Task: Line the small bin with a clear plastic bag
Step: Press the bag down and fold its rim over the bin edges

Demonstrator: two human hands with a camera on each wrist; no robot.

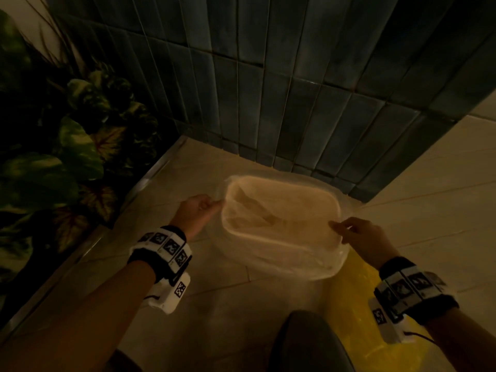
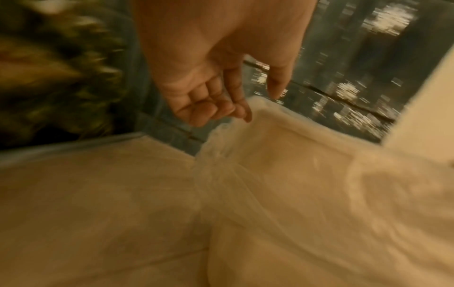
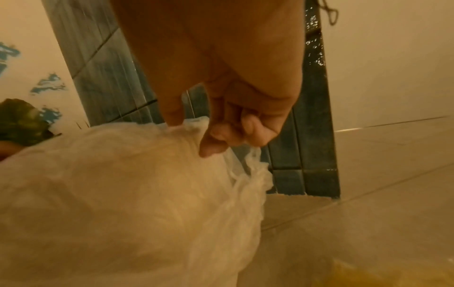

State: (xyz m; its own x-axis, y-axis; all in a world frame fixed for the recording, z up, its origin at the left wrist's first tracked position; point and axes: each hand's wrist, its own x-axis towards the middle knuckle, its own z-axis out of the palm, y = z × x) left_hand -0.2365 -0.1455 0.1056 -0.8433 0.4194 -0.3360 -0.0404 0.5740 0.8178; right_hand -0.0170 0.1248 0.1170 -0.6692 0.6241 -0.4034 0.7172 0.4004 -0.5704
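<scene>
Foliage is seen at far left. Beside it, the left hand is held at the bin's left rim, fingers loosely curled; whether film is gripped cannot be told. The clear bag is already draped over the rim and sunk inside; only tidying seems left. At right, the bag's edge is pinched by the right hand.

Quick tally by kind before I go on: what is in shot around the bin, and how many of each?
Bin: 1
Clear plastic bag: 1
Hands: 2, left hand and right hand
Wrist camera bands: 2, left and right
Leafy plant: 1
Yellow thing, unclear what: 1
Total: 8
</scene>
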